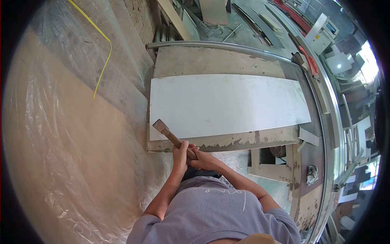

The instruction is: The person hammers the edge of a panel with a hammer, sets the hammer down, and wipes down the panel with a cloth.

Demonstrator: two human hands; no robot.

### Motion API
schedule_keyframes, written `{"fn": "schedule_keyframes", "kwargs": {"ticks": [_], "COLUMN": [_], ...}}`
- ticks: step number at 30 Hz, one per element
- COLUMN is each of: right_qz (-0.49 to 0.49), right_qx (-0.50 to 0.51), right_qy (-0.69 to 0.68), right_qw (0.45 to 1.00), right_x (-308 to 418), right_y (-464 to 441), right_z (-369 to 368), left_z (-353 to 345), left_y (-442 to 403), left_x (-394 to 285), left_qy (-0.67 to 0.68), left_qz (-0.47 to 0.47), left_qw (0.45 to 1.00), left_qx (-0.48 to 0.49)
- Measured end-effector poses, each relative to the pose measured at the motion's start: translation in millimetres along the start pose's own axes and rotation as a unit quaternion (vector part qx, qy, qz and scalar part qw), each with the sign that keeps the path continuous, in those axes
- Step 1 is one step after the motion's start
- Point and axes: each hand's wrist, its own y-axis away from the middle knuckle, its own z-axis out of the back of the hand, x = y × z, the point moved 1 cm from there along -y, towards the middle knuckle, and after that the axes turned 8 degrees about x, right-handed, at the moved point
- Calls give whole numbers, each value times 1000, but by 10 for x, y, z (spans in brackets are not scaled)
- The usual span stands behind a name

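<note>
A brown wooden-handled tool (174, 140) with a wider, blocky end points up and to the left; its exact kind is hard to make out. My left hand (181, 154) is closed round the handle. Close beside it, my right hand (203, 160) has its fingers bent round the lower part of the same handle. The tool's wide end overlaps the near left corner of a long white panel (231, 101) in the view. That panel lies flat on a worn workbench (215, 61), whose paint is chipped along the near edge.
Clear plastic sheeting (53, 142) covers large boards on the left, with a yellow strap (103, 69) across it. A metal rail (231, 47) runs along the bench's far side. At right are a small offcut (308, 136), a crumpled rag (312, 175) and a red tool (309, 62).
</note>
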Motion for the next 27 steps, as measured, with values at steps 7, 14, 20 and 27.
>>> {"fn": "schedule_keyframes", "kwargs": {"ticks": [7,14,20,27], "right_qz": [-27,-14,14,26], "right_qx": [2,-21,-57,-60], "right_qy": [-20,-24,-37,-65], "right_qw": [999,999,998,996], "right_x": [129,50,-37,-149], "right_y": [75,45,76,92], "right_z": [-17,-26,-114,-196], "left_z": [2,39,204,112], "left_y": [26,17,-139,-150], "left_x": [-3,28,0,-15], "left_qy": [-6,-5,16,-25], "left_qz": [-9,-11,-16,-15], "left_qw": [1000,1000,1000,999], "left_qx": [-12,1,-8,-33]}}
